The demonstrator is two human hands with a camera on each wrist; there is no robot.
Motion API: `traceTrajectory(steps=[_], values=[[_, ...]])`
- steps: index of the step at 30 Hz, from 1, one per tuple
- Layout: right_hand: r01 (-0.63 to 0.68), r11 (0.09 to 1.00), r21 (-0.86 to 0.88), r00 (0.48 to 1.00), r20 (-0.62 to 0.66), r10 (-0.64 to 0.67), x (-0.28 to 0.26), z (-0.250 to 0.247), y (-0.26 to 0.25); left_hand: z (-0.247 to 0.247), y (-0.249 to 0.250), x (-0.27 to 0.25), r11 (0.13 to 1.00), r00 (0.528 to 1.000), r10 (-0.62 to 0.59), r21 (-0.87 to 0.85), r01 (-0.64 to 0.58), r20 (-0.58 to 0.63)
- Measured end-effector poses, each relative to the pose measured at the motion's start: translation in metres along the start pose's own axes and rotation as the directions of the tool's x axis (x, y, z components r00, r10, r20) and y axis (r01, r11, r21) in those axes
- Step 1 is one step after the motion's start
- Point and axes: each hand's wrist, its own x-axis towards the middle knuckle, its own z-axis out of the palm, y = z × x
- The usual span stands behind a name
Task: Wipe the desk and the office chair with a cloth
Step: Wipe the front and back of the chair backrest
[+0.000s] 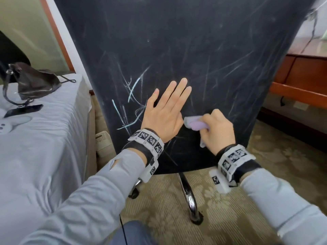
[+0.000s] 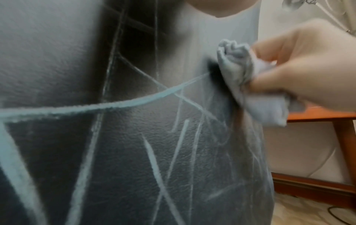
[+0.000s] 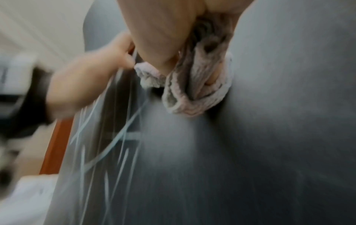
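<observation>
The black leather back of the office chair [image 1: 185, 50] fills the head view, streaked with pale chalk-like lines [image 1: 134, 89]. My left hand [image 1: 166, 106] lies flat on it with straight fingers, low on the backrest. Just to its right my right hand [image 1: 219, 128] grips a bunched lilac cloth [image 1: 195, 123] and presses it to the leather. In the left wrist view the cloth [image 2: 248, 85] sits against the marked backrest [image 2: 134, 137] in my right hand [image 2: 308, 73]. In the right wrist view the cloth [image 3: 194, 86] is crumpled under my fingers [image 3: 159, 38]. The wooden desk [image 1: 300, 71] stands at the right.
A bed with a grey sheet [image 1: 44, 147] stands at the left, carrying a dark bag [image 1: 35, 80] and a phone [image 1: 23, 110]. The chair's chrome base and caster [image 1: 192, 206] rest on patterned carpet [image 1: 283, 165]. A cable [image 1: 307, 38] hangs by the desk.
</observation>
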Motion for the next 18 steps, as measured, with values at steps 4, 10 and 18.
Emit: traceTrajectory(steps=[4,10,18], values=[[0.016,0.999,-0.034,0.9,-0.434,-0.029,0.091,-0.079,0.002,0.003,0.003,-0.001,1.0,1.0,-0.012,0.004,0.012,-0.005],[0.108,0.994,0.003,0.923,-0.371,-0.099,0.061,-0.033,-0.007,0.007,0.001,-0.001,0.999,0.999,-0.04,-0.016,0.04,0.002],[0.077,0.996,0.051,0.832,-0.553,-0.036,0.11,-0.086,0.01,0.011,-0.002,-0.002,1.0,1.0,-0.013,0.02,0.013,0.004]])
